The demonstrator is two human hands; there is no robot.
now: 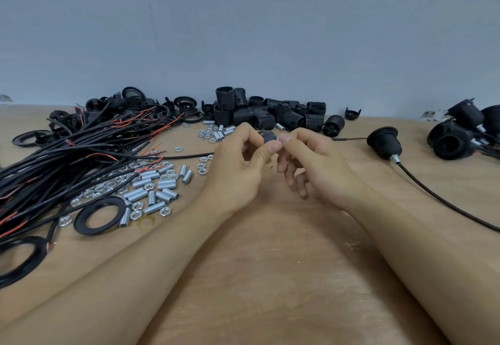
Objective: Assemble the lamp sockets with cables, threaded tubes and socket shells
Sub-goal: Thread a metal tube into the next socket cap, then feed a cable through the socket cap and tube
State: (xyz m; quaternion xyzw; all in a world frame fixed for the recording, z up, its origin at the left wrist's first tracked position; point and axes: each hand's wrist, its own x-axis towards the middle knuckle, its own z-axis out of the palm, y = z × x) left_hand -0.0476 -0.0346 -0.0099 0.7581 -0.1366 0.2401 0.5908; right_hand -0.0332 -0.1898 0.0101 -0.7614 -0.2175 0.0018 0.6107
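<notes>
– Where are the hands?
– Above the pale wooden table [270,277], the left hand [238,166] and right hand [311,163] both pinch a small black plastic socket part [269,137] between them.
– And nearby?
– Black cables [67,160] and silver threaded metal tubes [151,185] lie to the left.

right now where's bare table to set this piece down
Bare wooden table lies between the forearms, below the left hand and right hand. Another free patch sits right of the right hand, before the finished socket's cable. The left is crowded: cable bundle, threaded tubes and nuts.
</notes>
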